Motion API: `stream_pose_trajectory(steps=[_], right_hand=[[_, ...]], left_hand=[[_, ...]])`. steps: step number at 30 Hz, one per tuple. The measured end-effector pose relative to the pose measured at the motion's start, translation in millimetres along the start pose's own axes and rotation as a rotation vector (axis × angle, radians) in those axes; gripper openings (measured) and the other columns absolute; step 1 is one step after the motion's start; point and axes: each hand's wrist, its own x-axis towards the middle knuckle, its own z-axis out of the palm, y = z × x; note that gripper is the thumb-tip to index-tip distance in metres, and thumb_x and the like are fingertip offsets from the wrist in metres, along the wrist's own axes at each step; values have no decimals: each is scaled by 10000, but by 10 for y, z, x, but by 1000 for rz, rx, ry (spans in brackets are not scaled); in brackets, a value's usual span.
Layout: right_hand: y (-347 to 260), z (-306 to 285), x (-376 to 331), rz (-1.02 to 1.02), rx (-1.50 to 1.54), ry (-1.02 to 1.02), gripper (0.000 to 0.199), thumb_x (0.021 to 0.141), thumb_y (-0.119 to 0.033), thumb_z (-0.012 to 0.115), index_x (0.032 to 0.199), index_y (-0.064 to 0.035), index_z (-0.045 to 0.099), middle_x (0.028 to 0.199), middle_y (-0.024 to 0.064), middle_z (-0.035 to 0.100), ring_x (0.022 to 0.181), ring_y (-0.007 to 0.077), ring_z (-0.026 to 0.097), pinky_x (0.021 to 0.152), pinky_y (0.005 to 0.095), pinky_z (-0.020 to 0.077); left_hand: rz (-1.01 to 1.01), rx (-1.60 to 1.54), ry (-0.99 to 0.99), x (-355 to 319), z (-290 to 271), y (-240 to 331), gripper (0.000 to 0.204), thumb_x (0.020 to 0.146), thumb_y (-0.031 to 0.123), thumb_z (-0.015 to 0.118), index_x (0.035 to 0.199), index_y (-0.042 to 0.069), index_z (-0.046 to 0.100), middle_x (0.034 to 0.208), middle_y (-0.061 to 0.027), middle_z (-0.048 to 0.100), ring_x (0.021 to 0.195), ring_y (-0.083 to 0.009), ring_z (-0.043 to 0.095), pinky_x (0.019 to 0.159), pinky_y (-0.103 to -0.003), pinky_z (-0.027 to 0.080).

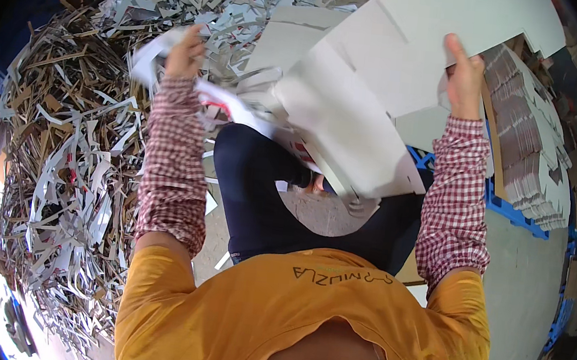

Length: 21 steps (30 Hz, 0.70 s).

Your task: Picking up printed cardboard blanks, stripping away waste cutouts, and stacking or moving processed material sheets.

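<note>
A large white die-cut cardboard sheet (378, 63) tilts across my lap and reaches up to the far right. My right hand (464, 82) is closed on its right-hand part, the thumb lying on the white face. Off to the left, my left hand (186, 53) is closed on a white cardboard strip (236, 108) with some red print. The strip is smeared by motion, and it trails from the hand toward the sheet's left edge. Whether it still joins the sheet there, I cannot tell.
A big heap of brown and white cardboard offcuts (71, 108) rises on the left and far side. To the right, stacked cardboard sheets (518, 134) stand on a blue pallet (517, 214). My knees (247, 169) are bent below the sheet, above a concrete floor (521, 275).
</note>
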Motion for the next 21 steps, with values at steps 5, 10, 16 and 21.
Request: stream_pose_trajectory(steps=[5, 10, 16, 21], right_hand=[[-20, 264, -190, -16, 10, -151, 235, 717, -163, 612, 845, 29, 565, 780, 34, 571, 663, 75, 518, 588, 194, 412], [6, 404, -281, -25, 8, -212, 184, 715, -194, 619, 791, -35, 567, 722, -23, 543, 604, 26, 464, 498, 157, 344], [192, 20, -101, 119, -282, 15, 225, 702, -160, 630, 832, 11, 565, 767, 22, 571, 693, 79, 519, 607, 198, 415], [-148, -294, -9, -128, 73, 113, 195, 697, -139, 634, 809, 5, 564, 748, 18, 566, 669, 83, 531, 579, 201, 417]], left_hand=[[-64, 585, -332, -103, 1540, -281, 306, 739, 162, 558, 998, 2, 525, 644, 9, 475, 441, -45, 362, 395, -179, 327], [140, 945, -314, -16, 1852, -637, 321, 672, 263, 630, 848, -1, 578, 632, -28, 548, 427, -77, 418, 393, -204, 352], [118, 1153, 152, 356, 1006, -395, 305, 631, 319, 636, 632, 20, 577, 511, -23, 528, 462, -99, 503, 453, -252, 412], [31, 143, 522, 523, -649, 175, 341, 744, 189, 571, 1015, 1, 482, 822, -98, 541, 535, -204, 498, 539, -296, 465]])
